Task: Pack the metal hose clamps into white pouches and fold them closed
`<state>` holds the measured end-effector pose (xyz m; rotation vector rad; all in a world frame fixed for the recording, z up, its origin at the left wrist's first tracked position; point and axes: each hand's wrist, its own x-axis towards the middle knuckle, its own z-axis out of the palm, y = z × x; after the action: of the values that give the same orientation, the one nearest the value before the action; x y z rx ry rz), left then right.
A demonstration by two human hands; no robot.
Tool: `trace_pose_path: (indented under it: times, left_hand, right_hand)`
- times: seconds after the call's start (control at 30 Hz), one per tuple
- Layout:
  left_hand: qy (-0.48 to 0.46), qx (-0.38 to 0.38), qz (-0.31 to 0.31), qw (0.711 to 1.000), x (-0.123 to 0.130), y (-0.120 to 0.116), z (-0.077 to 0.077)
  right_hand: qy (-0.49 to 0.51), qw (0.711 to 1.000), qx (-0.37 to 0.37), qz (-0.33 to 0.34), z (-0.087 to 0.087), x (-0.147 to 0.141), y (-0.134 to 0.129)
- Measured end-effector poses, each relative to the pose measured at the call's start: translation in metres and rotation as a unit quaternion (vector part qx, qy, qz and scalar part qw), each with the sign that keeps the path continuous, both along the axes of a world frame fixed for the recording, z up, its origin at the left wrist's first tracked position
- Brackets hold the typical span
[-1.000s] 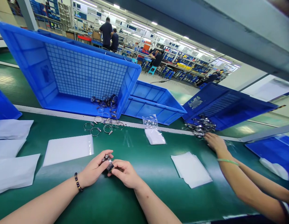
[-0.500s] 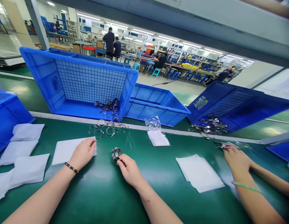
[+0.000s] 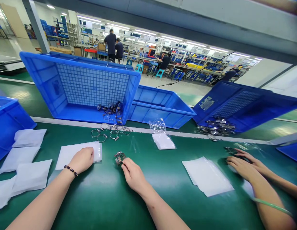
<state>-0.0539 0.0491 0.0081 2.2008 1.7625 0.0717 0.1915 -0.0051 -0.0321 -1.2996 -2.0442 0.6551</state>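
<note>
Shiny metal rings are sitting in the pinched fingers of the right hand, just above the middle of the green table. Just before, both hands were touching them; now the left hand is resting on the white bags, left of the middle. So one hand is minding the rings alone while the other is working at the bags. Its fingers are curling, but I cannot tell if they are gripping one. Loose rings are lying higher up, near the big bin. Puffy bags are lying at the lower left.
</note>
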Motion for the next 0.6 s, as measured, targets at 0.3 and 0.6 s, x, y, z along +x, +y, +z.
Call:
trace_pose_path:
  times: [0.3,0.6]
  left_hand:
    - [-0.148,-0.047,-0.085,0.984,0.030,-0.023,0.000]
    - [-0.172,-0.066,-0.055,0.981,0.043,-0.036,0.008]
  right_hand:
    - [-0.044,0.992,0.090,0.079,0.008,0.002,-0.002]
    - [-0.183,0.970,0.109,0.119,0.008,0.000,-0.007]
